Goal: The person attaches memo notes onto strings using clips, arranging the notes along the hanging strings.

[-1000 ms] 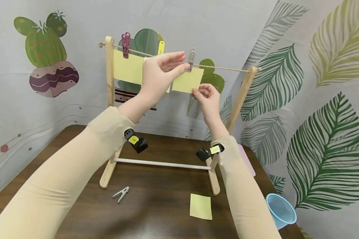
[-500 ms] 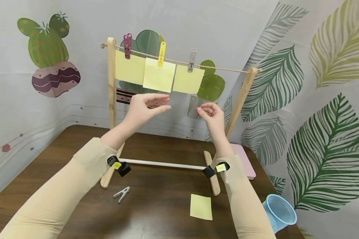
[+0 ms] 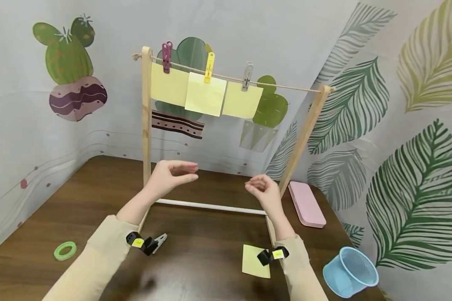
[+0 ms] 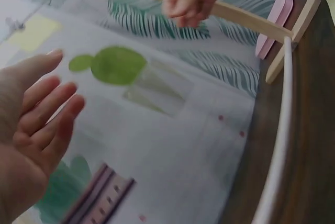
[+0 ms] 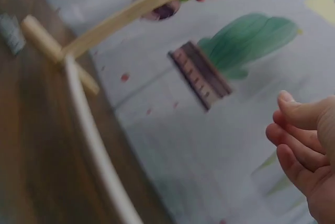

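Observation:
Three yellow paper notes hang from a string point(image 3: 282, 87) in the head view. A purple clothespin point(image 3: 167, 57) holds the left note point(image 3: 168, 85), a yellow clothespin point(image 3: 209, 67) the middle note point(image 3: 205, 95), and a grey clothespin point(image 3: 247, 76) the right note point(image 3: 242, 100). Below them, my left hand point(image 3: 169, 177) is in the air with relaxed fingers and nothing in it. My right hand point(image 3: 265, 192), loosely curled and holding nothing, is level with it. Another yellow note point(image 3: 253, 261) lies on the table, and a light grey clothespin point(image 3: 160, 240) lies partly hidden behind the left wrist camera.
The string is tied between wooden posts point(image 3: 147, 113) joined low down by a white rod point(image 3: 211, 206). A pink case point(image 3: 307, 205) and a blue mesh cup point(image 3: 342, 276) stand at the right. A green ring point(image 3: 65, 251) lies on the table point(image 3: 109, 184) at the left.
My right hand has let go of the right note's corner. Both hands have moved down, away from the string, and the three notes hang unheld. The green ring has come into view.

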`<state>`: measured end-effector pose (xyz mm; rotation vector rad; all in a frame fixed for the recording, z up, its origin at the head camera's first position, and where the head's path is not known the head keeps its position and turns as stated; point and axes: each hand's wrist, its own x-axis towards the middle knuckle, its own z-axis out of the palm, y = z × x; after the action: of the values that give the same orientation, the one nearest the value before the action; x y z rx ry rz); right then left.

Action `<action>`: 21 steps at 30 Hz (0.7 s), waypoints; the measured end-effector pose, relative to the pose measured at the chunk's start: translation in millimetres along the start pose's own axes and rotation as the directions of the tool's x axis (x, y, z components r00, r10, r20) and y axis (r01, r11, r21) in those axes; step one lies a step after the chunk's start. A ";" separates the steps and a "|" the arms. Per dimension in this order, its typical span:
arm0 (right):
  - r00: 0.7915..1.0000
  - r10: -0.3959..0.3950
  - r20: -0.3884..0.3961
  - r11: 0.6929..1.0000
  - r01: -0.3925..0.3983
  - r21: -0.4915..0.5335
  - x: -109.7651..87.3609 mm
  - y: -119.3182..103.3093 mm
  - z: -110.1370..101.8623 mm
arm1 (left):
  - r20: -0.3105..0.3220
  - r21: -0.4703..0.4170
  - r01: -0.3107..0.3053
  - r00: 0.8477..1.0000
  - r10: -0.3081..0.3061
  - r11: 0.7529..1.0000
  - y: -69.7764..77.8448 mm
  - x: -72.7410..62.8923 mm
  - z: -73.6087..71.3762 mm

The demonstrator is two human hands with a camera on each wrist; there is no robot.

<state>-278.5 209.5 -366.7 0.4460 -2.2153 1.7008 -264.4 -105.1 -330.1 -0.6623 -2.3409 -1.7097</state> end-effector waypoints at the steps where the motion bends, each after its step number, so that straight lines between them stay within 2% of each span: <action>1: 1.000 0.012 0.015 1.000 -0.011 -0.029 -4.2 6.4 -0.8 | 0.019 0.001 0.005 1.000 -0.005 1.000 -7.2 -4.2 0.2; 6: 0.995 0.084 0.051 0.988 -0.076 -0.133 -22.5 30.6 -7.2 | 0.108 0.022 0.023 0.994 -0.025 0.999 -46.3 -25.9 -1.4; 9: 0.988 0.138 0.069 0.974 -0.122 -0.189 -29.4 39.8 -12.0 | 0.176 0.046 0.039 0.983 -0.046 0.998 -64.8 -36.6 -4.1; 14: 0.964 0.203 0.170 0.954 -0.156 -0.256 -37.7 50.1 -19.5 | 0.330 0.057 0.017 0.943 -0.035 0.998 -82.3 -49.8 -6.4; 17: 0.948 0.192 0.255 0.955 -0.121 -0.270 -42.5 57.4 -23.7 | 0.398 0.045 0.030 0.916 -0.045 0.999 -87.4 -55.1 -6.3; 19: 0.930 0.188 0.316 0.957 -0.101 -0.270 -45.5 61.6 -26.1 | 0.427 0.054 0.043 0.902 -0.062 0.998 -89.8 -57.4 -6.1; 21: 0.902 0.195 0.385 0.957 -0.089 -0.275 -48.1 65.1 -27.7 | 0.442 0.068 0.060 0.893 -0.084 0.996 -91.5 -58.9 -6.0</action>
<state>-261.2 255.0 -437.1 0.6368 -2.7859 1.4637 -253.6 -148.0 -429.6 -1.0685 -2.7299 -1.6573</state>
